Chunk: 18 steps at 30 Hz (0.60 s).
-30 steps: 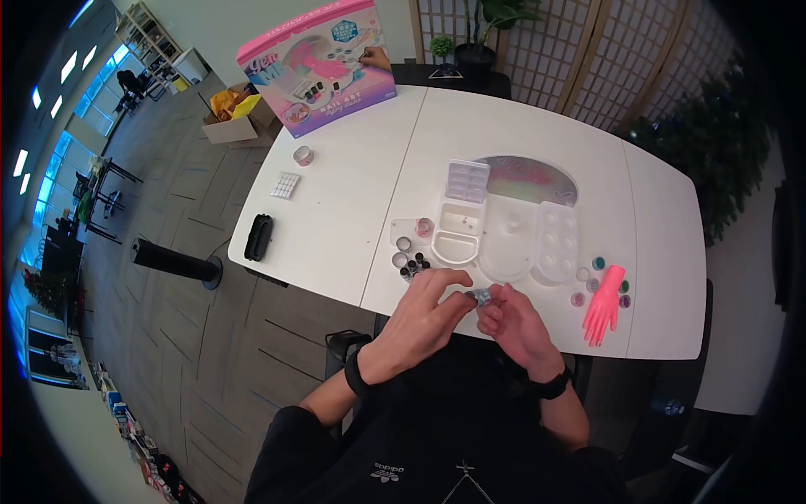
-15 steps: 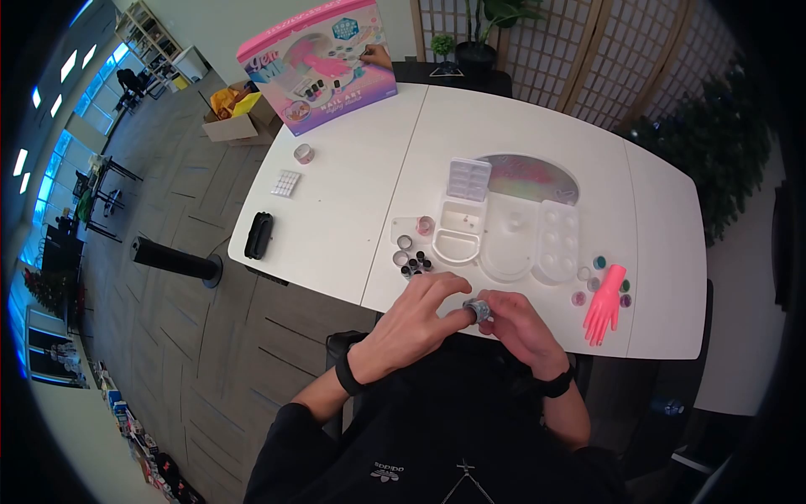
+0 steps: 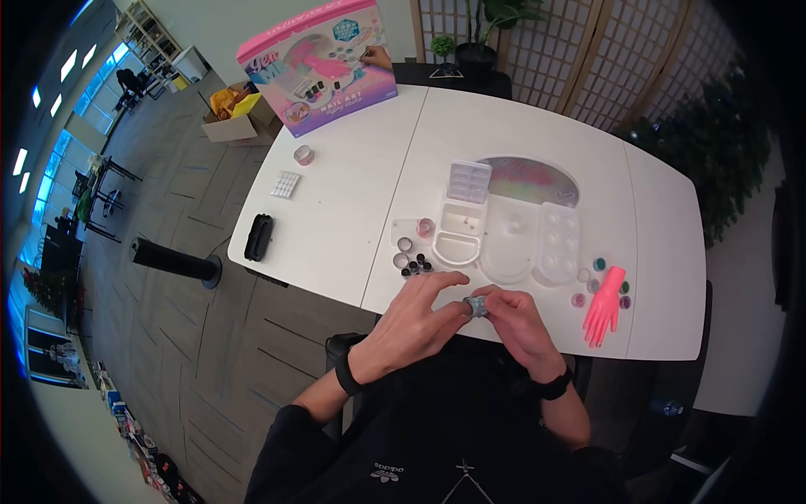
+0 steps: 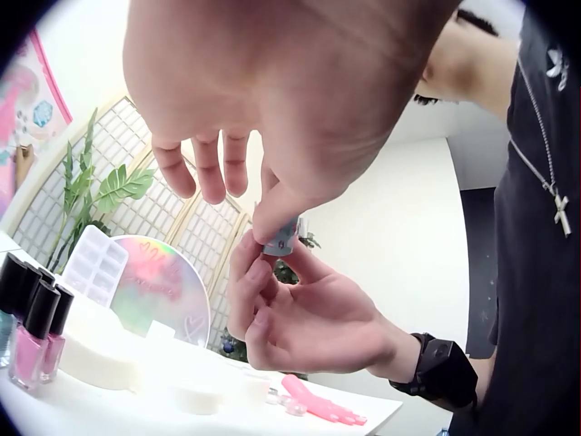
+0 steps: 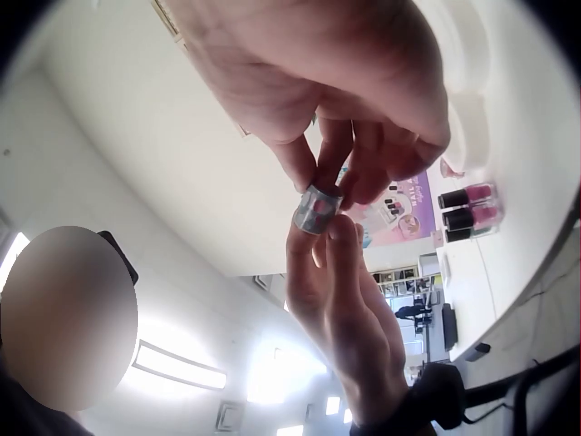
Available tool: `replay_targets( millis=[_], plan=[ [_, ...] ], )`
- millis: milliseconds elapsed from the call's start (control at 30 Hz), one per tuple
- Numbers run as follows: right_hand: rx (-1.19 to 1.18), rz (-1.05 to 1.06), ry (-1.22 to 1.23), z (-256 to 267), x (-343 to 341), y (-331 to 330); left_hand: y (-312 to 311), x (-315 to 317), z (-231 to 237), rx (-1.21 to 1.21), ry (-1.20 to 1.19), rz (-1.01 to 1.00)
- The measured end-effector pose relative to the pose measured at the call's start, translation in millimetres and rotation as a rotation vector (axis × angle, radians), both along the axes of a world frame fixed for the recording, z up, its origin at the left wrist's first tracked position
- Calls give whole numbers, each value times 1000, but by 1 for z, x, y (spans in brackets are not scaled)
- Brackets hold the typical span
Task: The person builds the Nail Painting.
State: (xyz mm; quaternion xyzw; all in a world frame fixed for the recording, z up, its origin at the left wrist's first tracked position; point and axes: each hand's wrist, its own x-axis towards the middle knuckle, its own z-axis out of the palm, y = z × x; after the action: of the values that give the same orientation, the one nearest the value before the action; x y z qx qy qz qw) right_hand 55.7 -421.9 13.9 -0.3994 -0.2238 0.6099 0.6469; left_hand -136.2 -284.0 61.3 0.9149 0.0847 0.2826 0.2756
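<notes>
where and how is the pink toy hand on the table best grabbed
Probably across the wrist of the pink toy hand, coming down from above: it lies with fingers toward the near table edge, its wrist narrower than its palm, and small pots flank it.

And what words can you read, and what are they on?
"NAIL ART": pink-and-purple cardboard box
"Gem", probably: same box
"adidas": black fabric shirt
Too blurred: the box's smaller lettering and the pink script on the shiny rainbow-tinted half-round board.
Too small: any marks on the small silvery round piece.
</notes>
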Motion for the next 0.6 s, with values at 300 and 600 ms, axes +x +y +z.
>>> replay_targets(
  millis=[300, 600],
  plan=[
    [-26, -174, -209, 1, -2, 4, 2, 12, -8, -113, 43, 119],
    [-9, -255, -410, 7, -3, 6, 1, 21, -10, -486, 56, 87]
  ],
)
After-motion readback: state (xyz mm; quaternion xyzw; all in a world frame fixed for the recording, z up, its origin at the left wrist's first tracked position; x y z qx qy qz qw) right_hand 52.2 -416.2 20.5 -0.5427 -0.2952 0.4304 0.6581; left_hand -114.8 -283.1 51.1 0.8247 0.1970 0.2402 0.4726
